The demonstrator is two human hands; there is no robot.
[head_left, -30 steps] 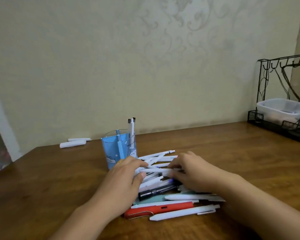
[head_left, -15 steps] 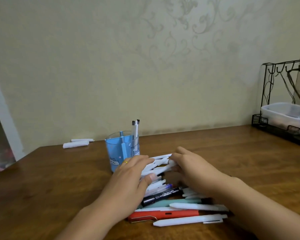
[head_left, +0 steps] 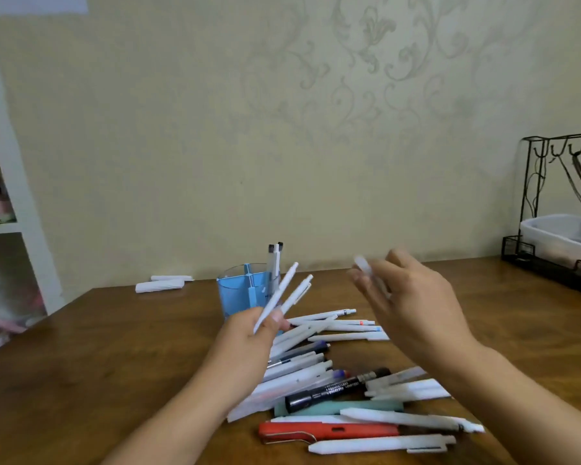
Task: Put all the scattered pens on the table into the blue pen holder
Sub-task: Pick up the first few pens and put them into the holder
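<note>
The blue pen holder (head_left: pixel 247 292) stands upright on the wooden table (head_left: pixel 98 357) and contains a few upright pens (head_left: pixel 275 260) in its rear right compartment. The left hand (head_left: pixel 249 344) is raised just in front of the holder and pinches two white pens (head_left: pixel 284 293), which tilt up toward the holder rim. The right hand (head_left: pixel 413 303) is raised to the right of the holder, fingers curled around one white pen (head_left: pixel 366 268); this area is blurred. The scattered pens (head_left: pixel 332 374) lie in a pile in front of and right of the holder, including a black marker (head_left: pixel 336 389), a red pen (head_left: pixel 329 431) and a teal pen (head_left: pixel 339 407).
</note>
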